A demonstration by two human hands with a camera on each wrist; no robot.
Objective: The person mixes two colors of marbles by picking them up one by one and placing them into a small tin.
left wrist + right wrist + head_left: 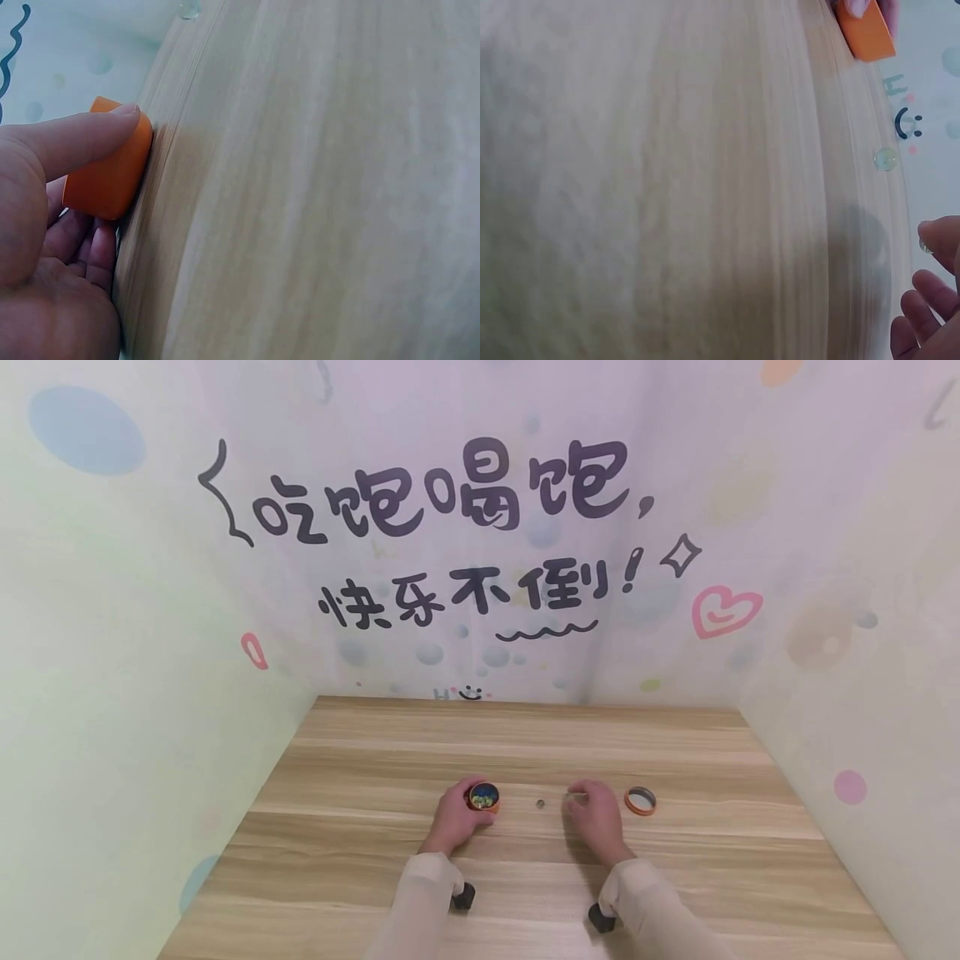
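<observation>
The left hand (457, 814) holds a small orange tub (484, 797) standing on the desk (375, 860); in the left wrist view the thumb (82, 139) lies across the tub's orange wall (112, 176) and the other fingers curl behind it, so this grip is closed round the tub. The tub is uncovered and shows small coloured pieces inside, too small to identify. The right hand (592, 814) rests on the desk well apart from the left, fingers loosely curled. In the right wrist view a small clear bead (925, 245) sits at the tip of one finger (941, 236), apparently pinched; the opposing finger is out of frame. A second small clear bead (539, 803) lies on the desk between the two hands, touching neither. Just beyond the right hand, on its outer side, an orange-rimmed lid (641, 800) lies flat on the desk. All items sit near the middle of the desk, clear of its edges. Pale sleeves (420, 902) cover both forearms.
</observation>
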